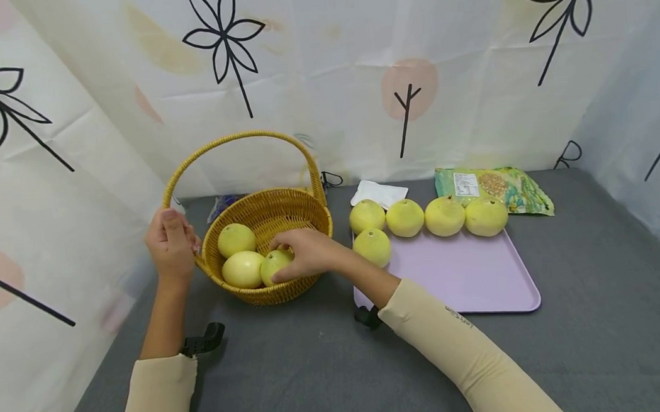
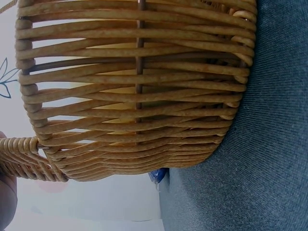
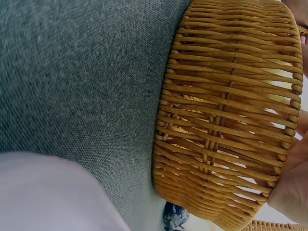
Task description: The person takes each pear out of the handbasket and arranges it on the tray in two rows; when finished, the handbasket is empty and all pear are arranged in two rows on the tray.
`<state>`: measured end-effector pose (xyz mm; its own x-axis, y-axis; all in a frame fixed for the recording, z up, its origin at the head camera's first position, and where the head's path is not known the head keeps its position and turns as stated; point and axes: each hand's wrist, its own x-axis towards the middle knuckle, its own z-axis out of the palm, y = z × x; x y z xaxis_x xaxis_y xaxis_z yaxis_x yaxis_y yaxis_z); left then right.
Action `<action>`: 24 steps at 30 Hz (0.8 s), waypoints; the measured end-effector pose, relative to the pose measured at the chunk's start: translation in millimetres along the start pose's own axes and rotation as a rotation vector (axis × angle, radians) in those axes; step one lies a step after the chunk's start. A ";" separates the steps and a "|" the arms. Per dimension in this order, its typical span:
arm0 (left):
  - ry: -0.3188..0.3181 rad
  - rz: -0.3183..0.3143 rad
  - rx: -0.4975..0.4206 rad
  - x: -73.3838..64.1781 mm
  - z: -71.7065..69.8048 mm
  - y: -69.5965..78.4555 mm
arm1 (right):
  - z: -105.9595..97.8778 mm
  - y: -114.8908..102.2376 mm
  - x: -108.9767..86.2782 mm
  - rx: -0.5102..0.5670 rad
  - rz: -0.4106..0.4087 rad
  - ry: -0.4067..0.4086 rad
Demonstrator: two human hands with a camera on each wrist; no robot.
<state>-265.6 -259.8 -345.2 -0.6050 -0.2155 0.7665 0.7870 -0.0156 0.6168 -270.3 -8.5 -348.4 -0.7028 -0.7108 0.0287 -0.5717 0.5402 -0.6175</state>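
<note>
A woven wicker basket point(image 1: 274, 212) with a tall arched handle stands on the grey cloth. My left hand point(image 1: 172, 244) grips the left foot of that handle. Reaching over the basket's right rim, my right hand point(image 1: 307, 253) holds a round yellow-green fruit point(image 1: 273, 263), like a small pomelo, between thumb and fingers. Two more of these fruits, an upper one point(image 1: 236, 239) and a lower one point(image 1: 243, 270), lie beside it in the basket. Both wrist views show mostly the basket's woven wall point(image 2: 139, 96), with part of the right hand point(image 3: 293, 187) beyond the rim.
On the right lies a lilac tray point(image 1: 465, 279) with several such fruits point(image 1: 445, 216) along its back and left edges. Behind it are a green printed packet point(image 1: 493, 189) and a white packet point(image 1: 378, 194). A patterned curtain point(image 1: 322, 74) closes off the back.
</note>
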 end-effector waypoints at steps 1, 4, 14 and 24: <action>-0.002 0.002 -0.002 0.1 -0.1 -0.5 | 0.2 0.4 -0.3 0.005 -0.003 0.001; -0.011 0.004 0.003 0.1 -0.1 -1.0 | 0.3 1.6 -1.3 0.018 -0.011 0.010; -0.034 0.019 0.032 1.2 0.5 -0.5 | 0.0 3.3 -3.9 0.062 -0.024 0.035; -0.023 0.024 0.049 0.2 -1.7 0.0 | -0.8 5.1 -4.3 0.184 -0.050 0.043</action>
<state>-265.5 -261.5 -345.3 -0.5891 -0.1927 0.7847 0.7948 0.0369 0.6058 -270.5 -2.4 -351.1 -0.6954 -0.7124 0.0942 -0.5217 0.4104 -0.7479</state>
